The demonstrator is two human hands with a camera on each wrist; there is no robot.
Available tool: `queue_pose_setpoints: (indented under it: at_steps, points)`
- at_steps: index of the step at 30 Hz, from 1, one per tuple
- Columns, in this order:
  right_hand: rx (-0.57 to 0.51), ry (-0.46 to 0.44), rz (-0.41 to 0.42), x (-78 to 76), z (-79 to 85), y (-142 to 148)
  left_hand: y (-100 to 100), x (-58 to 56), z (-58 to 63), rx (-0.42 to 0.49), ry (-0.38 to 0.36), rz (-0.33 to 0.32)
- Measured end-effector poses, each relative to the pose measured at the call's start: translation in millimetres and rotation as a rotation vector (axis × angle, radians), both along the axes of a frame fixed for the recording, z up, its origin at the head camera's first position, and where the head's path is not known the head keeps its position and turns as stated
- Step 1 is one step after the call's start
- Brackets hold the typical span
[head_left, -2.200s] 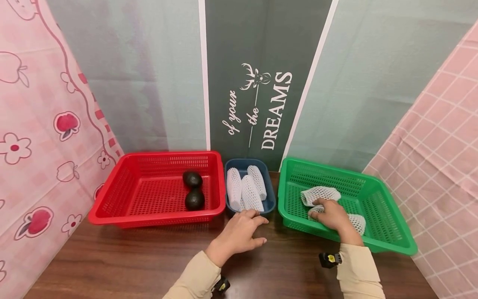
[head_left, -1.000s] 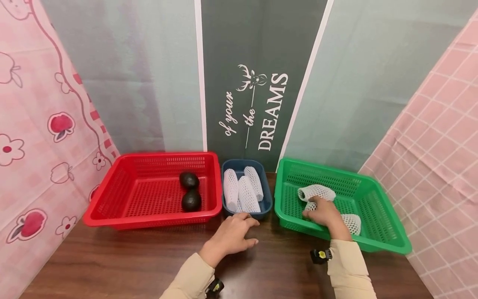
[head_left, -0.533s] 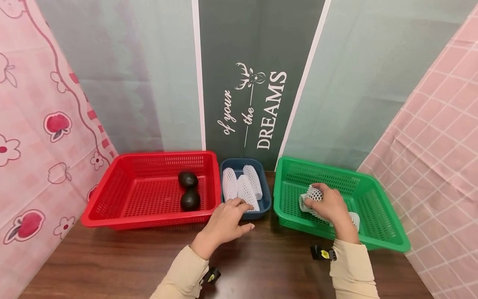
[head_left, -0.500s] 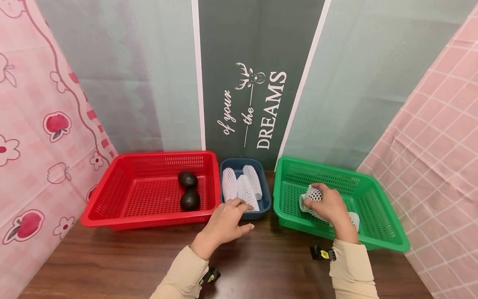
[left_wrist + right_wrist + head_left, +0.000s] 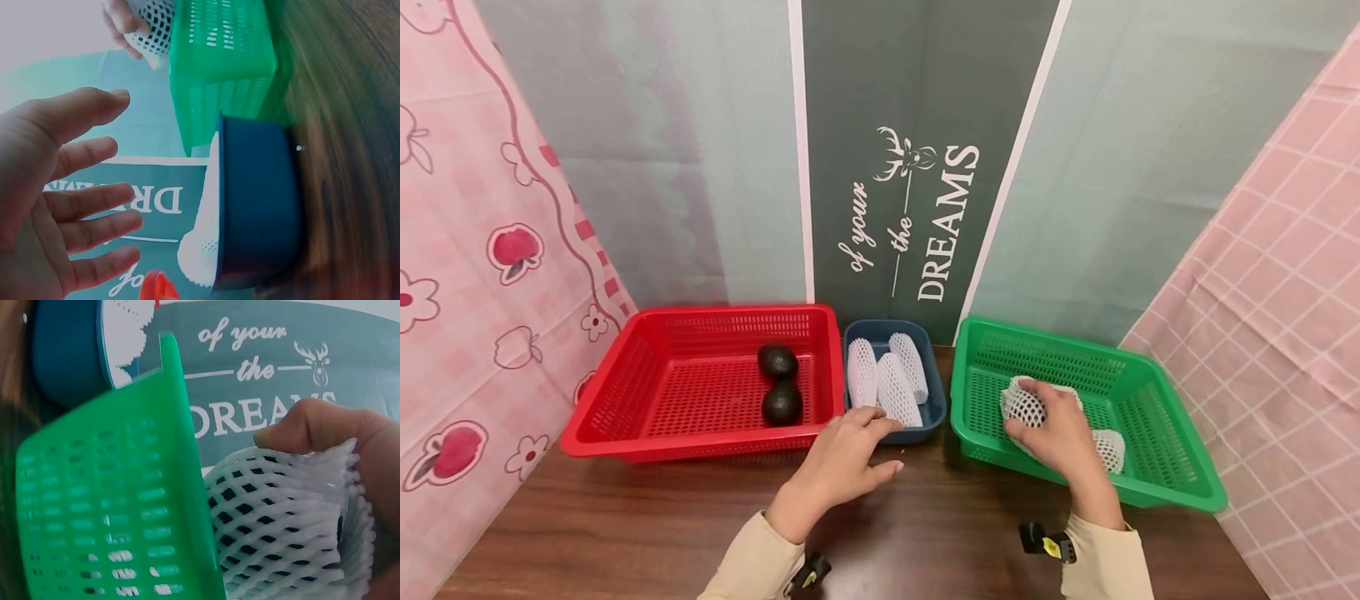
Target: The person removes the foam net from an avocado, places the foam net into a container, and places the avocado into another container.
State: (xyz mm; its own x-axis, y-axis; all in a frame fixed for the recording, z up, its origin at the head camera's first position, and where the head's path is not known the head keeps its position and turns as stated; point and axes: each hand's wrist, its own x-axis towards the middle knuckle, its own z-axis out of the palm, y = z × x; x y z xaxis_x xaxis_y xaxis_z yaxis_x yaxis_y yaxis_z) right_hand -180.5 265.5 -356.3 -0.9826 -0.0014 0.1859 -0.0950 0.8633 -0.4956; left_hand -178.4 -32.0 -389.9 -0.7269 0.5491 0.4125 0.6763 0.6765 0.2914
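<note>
My right hand (image 5: 1060, 429) grips an avocado in a white foam net (image 5: 1024, 408) over the green basket (image 5: 977, 450). In the right wrist view the thumb lies along the top of the foam net (image 5: 281, 519), and dark skin shows through its holes. My left hand (image 5: 842, 458) hovers by the near rim of the blue bin (image 5: 936, 408), holding nothing; the left wrist view shows its fingers (image 5: 94, 197) spread and nearly straight. White foam net sleeves (image 5: 897, 387) lie in that bin.
Another netted avocado (image 5: 1108, 450) lies at the near side of the green basket, and white netting shows behind my right hand. At left, a red basket (image 5: 595, 433) holds two bare avocados (image 5: 781, 403). Curtains hang behind and at both sides of the wooden table (image 5: 647, 525).
My right hand has gone from reaching among the netted avocados to gripping one and turning it. My left hand has drifted a little left and back toward me.
</note>
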Motion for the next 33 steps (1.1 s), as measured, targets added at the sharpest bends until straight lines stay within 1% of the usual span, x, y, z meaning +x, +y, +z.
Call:
queue_pose_setpoints:
  at_steps: [7, 15, 19, 23, 27, 33]
  points:
    - [-0.048, 0.106, 0.031, 2.3, -6.4, -12.4, -15.3, 3.9, 3.1, 0.045, 0.003, 0.042]
    - [-0.103, 0.191, 0.095, 8.1, -5.6, -27.5, -33.4, 7.1, 2.0, 0.085, 0.013, 0.076]
    - [-0.13, 0.219, 0.104, 9.6, -5.5, -34.1, -41.9, 8.9, 1.3, 0.099, 0.032, 0.091]
    - [-0.174, 0.26, 0.119, 8.5, -7.9, -40.8, -49.2, 10.5, 0.9, 0.111, 0.031, 0.104]
    - [-0.211, 0.306, 0.164, 6.0, -13.2, -46.5, -55.6, 12.3, -0.1, 0.115, 0.019, 0.117]
    - [-0.203, 0.353, 0.26, 3.5, -21.0, -54.5, -62.7, 16.5, -2.9, 0.122, 0.027, 0.118]
